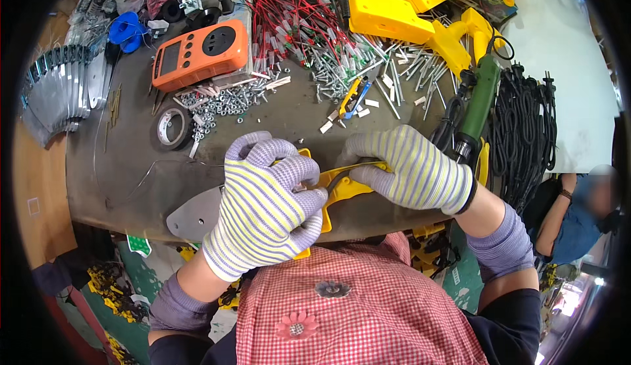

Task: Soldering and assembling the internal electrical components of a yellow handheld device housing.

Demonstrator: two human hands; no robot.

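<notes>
Both my hands wear striped knit gloves. My left hand (pixel 266 201) is closed around one end of a yellow plastic tool housing (pixel 350 190), with thumb and fingertips bent together over it. My right hand (pixel 415 173) pinches the handle end of the same housing between thumb and fingers. A short black cord (pixel 336 181) lies along the housing between my hands. From under my left hand a flat grey metal plate (pixel 192 216) with a rounded end sticks out to the left. My left hand and fingers hide much of the housing's inside.
Behind my hands lie a tape roll (pixel 172 128), a nut pile (pixel 227 105), an orange meter (pixel 200 55), red wires (pixel 289 13), screws (pixel 424 69) and yellow housings (pixel 388 15). To the right are a green electric screwdriver (pixel 482 99) and black cords (pixel 524 135). Metal plates (pixel 56 95) stand far left.
</notes>
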